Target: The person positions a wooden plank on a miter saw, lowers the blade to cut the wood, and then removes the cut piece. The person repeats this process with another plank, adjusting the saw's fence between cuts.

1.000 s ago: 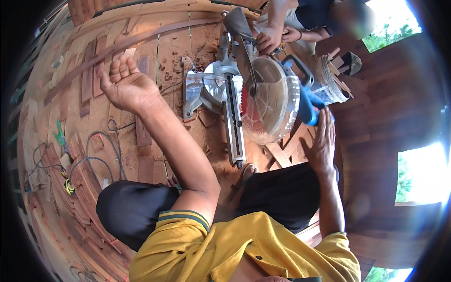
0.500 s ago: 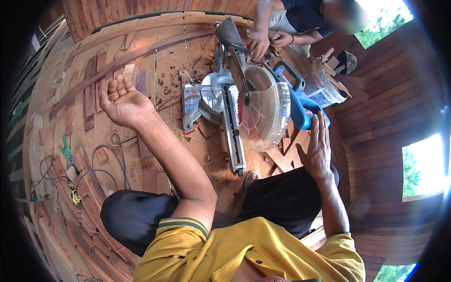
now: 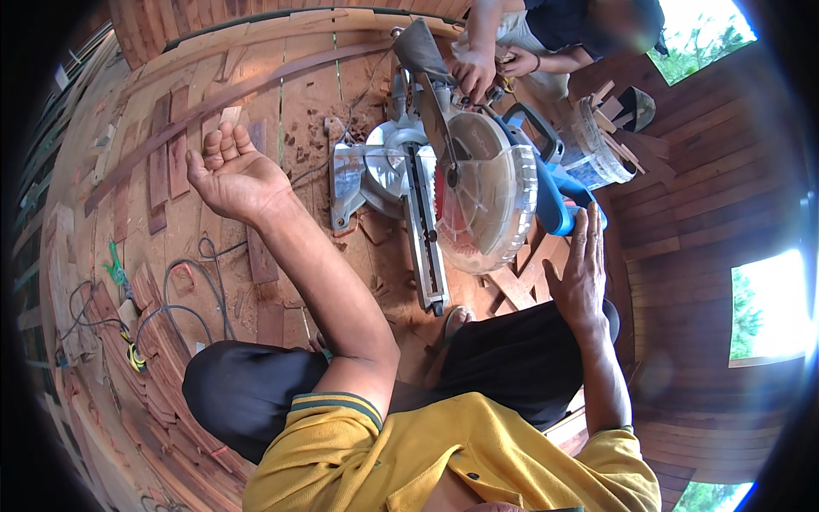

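Note:
A miter saw (image 3: pixel 478 192) with a clear blade guard and a blue handle (image 3: pixel 559 205) stands on the floor in front of me. My left hand (image 3: pixel 241 177) is raised to the left of the saw, palm up, its fingers loosely bent and nothing in it. Beside the lower end of the blue handle, my right hand (image 3: pixel 582 269) has its fingers stretched out and thumb apart. Its fingertips overlap the handle's edge; whether they touch it I cannot tell. Across the saw, another person's hands (image 3: pixel 474 72) work at its back; what they handle is too small to make out.
Behind the saw at the right stands a bucket (image 3: pixel 589 145) of wood offcuts. Wooden boards (image 3: pixel 159 162) and a long strip (image 3: pixel 247 96) lie on the floor to the left. A dark cable (image 3: pixel 223 286) loops near a yellow tape measure (image 3: pixel 135 357). Offcuts (image 3: pixel 512 290) lie beneath the saw handle.
The view has shifted slightly. My left hand's fingers curl a little more, while my right hand keeps about the same place by the handle. The other person's hands remain at the saw's back.

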The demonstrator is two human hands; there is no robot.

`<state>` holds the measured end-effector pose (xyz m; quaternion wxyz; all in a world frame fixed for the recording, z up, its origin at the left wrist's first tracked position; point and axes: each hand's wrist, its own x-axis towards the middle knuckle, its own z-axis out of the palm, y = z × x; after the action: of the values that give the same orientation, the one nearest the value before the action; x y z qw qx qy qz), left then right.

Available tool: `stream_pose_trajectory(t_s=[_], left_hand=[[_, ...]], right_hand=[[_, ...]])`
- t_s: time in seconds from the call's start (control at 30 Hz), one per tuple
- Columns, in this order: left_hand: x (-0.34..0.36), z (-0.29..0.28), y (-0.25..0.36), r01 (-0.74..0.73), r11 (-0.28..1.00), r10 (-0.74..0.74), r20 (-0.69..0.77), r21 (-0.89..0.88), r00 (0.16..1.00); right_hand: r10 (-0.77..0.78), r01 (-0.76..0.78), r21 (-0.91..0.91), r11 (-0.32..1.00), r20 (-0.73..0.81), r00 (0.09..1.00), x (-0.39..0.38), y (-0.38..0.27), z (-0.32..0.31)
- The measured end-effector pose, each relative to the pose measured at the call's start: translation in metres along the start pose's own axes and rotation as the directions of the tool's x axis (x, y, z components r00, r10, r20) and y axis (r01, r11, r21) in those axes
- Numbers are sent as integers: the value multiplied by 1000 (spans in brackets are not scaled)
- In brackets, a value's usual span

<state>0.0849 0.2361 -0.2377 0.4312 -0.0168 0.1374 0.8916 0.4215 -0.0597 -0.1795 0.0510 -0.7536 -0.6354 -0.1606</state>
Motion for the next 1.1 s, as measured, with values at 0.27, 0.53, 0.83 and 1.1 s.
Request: stream_pose_trajectory(t_s=[0.27,0.53,0.83,1.1], left_hand=[[-6,4,-3,-18,1000,18,-18,22,1000],[-4,4,-3,-22,999,22,-13,26,1000],[14,-17,-13,4,997,4,103,-77,995],[17,-25,-22,-8,996,14,64,-94,998]], right_hand=[[-5,5,-14,1000,18,1000,0,-2,-3],[-15,20,-25,1000,169,986,-19,-1,2],[-19,50,-52,997,478,878,-38,-6,12],[-32,177,-165,970,637,770,-37,4,17]])
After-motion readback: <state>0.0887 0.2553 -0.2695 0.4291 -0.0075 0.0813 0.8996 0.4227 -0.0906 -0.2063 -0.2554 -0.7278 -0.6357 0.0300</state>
